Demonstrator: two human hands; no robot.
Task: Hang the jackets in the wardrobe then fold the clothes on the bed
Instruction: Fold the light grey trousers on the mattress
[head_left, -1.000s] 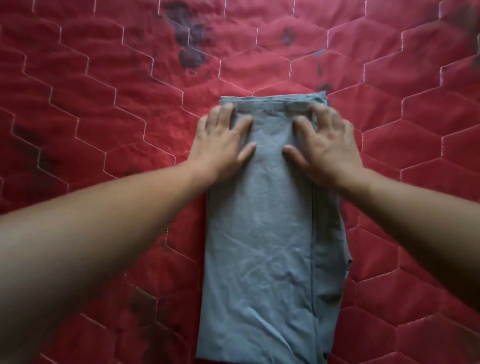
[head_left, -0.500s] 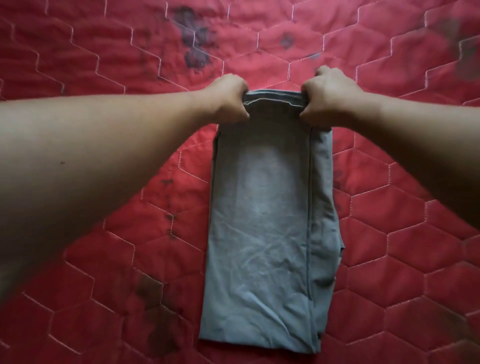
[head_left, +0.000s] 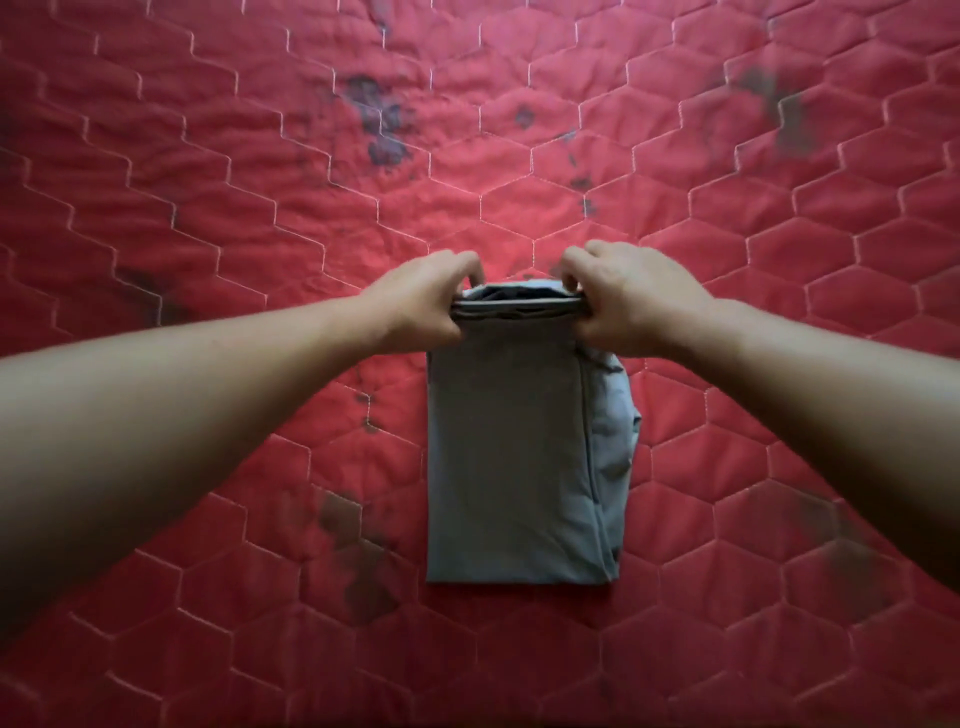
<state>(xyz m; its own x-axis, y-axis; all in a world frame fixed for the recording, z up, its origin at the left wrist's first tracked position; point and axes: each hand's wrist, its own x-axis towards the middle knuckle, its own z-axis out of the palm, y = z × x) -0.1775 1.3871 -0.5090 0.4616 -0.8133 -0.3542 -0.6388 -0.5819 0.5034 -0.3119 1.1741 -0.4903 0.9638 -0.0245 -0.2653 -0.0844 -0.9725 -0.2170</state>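
I see grey garment (head_left: 511, 457) on bed (head_left: 208, 208), long axis running toward me. Left hand (head_left: 423, 304), right hand (head_left: 631, 299) each pinch far edge, equally near. Judge next fold comes toward near edge.

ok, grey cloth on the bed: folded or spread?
Folded: grey cloth is a narrow layered strip; left hand and right hand pinch its raised far end.

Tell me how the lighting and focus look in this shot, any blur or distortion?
Head view: dim light, brightest on the red quilted bedcover near centre, darkening toward the corners. Head view: the left hand, right hand and grey folded garment look fairly sharp; the edges go soft. Head view: hexagon stitching bends from wide-angle distortion; no glare.
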